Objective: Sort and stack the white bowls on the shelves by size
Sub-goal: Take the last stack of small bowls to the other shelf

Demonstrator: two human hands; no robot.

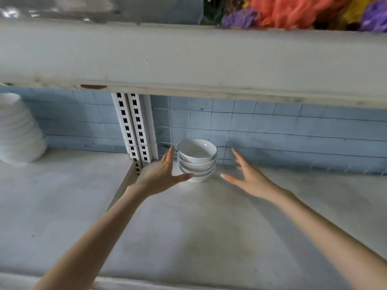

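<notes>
The bowl stack (196, 162) (slightly askew) is flanked by the left hand (161, 174) and right hand (247, 176), both spread and empty; it could be toppled if squeezed unevenly.

no readable text, labels, numbers, signs

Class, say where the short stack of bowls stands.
Head view, centre: the bowl stack stands on the shelf near the tiled wall, right of the slotted post, between left hand and right hand.
</notes>
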